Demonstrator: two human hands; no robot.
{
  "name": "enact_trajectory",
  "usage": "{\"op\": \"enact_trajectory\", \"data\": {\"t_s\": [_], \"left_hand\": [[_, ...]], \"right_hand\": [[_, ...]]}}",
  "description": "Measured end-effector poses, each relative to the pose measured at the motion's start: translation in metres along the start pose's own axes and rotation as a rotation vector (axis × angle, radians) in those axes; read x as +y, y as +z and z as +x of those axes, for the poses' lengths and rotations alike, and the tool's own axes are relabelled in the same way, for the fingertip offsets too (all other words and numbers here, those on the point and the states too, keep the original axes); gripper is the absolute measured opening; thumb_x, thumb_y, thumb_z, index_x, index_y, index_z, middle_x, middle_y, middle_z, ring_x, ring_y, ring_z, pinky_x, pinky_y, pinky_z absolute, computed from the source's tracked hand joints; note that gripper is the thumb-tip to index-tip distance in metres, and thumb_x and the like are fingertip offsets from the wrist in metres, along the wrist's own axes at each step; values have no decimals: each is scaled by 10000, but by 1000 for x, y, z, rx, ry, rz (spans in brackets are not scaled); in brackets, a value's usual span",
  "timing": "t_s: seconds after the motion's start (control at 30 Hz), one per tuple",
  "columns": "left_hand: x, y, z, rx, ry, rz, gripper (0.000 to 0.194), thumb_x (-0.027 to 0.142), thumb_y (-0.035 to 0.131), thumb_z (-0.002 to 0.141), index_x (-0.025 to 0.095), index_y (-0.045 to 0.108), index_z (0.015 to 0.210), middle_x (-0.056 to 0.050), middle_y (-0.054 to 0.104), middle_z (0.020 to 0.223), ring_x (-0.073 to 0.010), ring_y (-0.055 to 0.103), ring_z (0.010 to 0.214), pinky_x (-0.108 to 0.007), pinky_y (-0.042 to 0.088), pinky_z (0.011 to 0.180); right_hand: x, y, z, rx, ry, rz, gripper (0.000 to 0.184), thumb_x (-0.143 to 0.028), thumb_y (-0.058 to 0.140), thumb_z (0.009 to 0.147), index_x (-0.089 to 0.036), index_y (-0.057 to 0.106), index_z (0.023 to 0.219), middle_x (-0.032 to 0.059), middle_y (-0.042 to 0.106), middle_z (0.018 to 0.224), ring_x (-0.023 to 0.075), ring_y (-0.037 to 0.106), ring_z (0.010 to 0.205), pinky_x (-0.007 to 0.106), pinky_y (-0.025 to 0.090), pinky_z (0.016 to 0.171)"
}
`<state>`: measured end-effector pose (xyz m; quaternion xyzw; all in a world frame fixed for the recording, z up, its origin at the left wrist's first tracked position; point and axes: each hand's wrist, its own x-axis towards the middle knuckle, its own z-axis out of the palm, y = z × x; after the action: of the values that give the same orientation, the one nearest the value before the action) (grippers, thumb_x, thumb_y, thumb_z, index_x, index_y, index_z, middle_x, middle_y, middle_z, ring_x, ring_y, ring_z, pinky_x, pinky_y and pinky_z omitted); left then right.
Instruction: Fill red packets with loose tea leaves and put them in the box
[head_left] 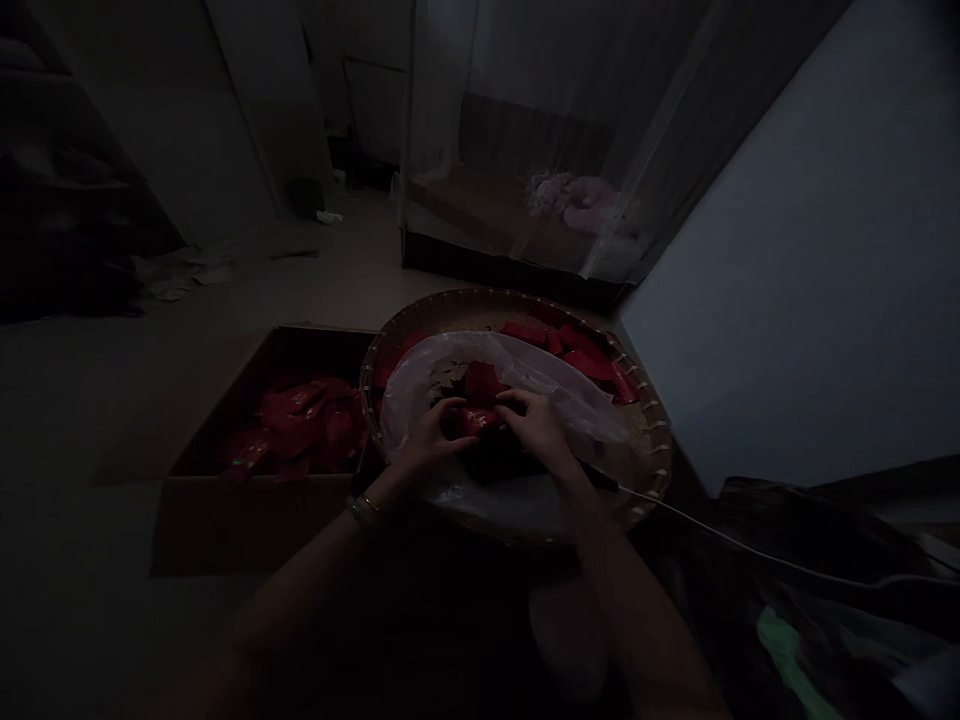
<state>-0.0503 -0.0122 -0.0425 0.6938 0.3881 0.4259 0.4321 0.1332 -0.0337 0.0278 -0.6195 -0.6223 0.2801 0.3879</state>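
Observation:
The room is dim. A round woven basket tray [651,420] rests on my lap with a clear plastic bag [570,400] spread over it. Red packets [581,355] lie along the tray's far side. My left hand [431,435] and my right hand [536,425] meet over the bag, and both pinch one small red packet [480,400] between their fingertips. A bracelet sits on my left wrist.
A cardboard box [225,520] to the left holds several red packets [300,430]. A white cable [750,548] runs off to the right. Behind the tray stands a low bed [495,235] under a sheer net. A pale wall [810,300] rises on the right.

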Motion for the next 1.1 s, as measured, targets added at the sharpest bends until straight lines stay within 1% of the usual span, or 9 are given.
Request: {"op": "enact_trajectory", "data": {"t_s": [0.2,0.33,0.43,0.5,0.63,0.73,0.9,1.03,1.1], "left_hand": [[-1,-6,0,-184,-291,-279,473,343,786,584,128,641,980,-54,693,904,-199,641,836,-308,505,749],[2,-7,-1,-192,-375,-332,427,337,800,549,123,655,888,-18,684,772,-169,633,715,-270,492,665],[0,-6,0,-126,-368,-339,469,355,815,519,123,647,891,-13,678,752,-158,622,681,-258,484,638],[-2,-4,0,-104,-341,-312,463,360,816,515,125,650,878,-15,679,759,-158,620,688,-256,483,642],[-2,-4,0,-147,-311,-266,390,339,796,545,131,660,846,-14,683,769,-160,620,711,-257,480,667],[0,-5,1,-185,-304,-241,353,322,787,549,134,666,822,-8,680,762,-160,616,714,-249,471,657],[0,-6,1,-245,-264,-215,377,325,775,580,134,666,886,-9,680,794,-169,620,747,-246,469,661],[3,-6,-3,-298,-281,-295,506,311,773,607,151,638,1067,-35,689,926,-177,627,822,-249,478,701],[6,-6,-5,-338,-316,-328,552,316,781,598,136,633,1098,-40,689,892,-169,626,771,-239,472,664]], "right_hand": [[19,-15,4,-19,61,237,272,-369,653,688,-154,679,852,24,674,752,148,619,655,247,496,567],[26,-19,8,102,163,379,396,-438,648,677,-131,647,927,30,649,743,116,586,572,231,496,505],[25,-15,4,61,181,339,523,-500,583,725,-156,585,1119,62,659,911,116,600,606,208,473,454],[20,-9,-1,-5,149,265,545,-530,563,737,-175,571,1150,55,660,920,112,589,580,197,437,423],[12,-4,-8,-11,108,131,350,-490,625,696,-152,647,783,-12,588,602,85,474,405,199,350,383],[11,-10,-6,-37,129,149,323,-479,637,688,-155,634,688,-39,519,501,79,426,360,198,302,362],[15,-20,-4,-69,126,147,337,-491,667,661,-155,657,671,-41,521,487,83,417,404,201,294,393],[18,-9,-7,2,37,134,326,-480,681,649,-156,658,626,4,614,600,130,535,565,225,388,517],[17,-1,-9,18,-16,129,312,-469,676,658,-160,656,613,17,631,636,146,561,623,234,413,561]]}}
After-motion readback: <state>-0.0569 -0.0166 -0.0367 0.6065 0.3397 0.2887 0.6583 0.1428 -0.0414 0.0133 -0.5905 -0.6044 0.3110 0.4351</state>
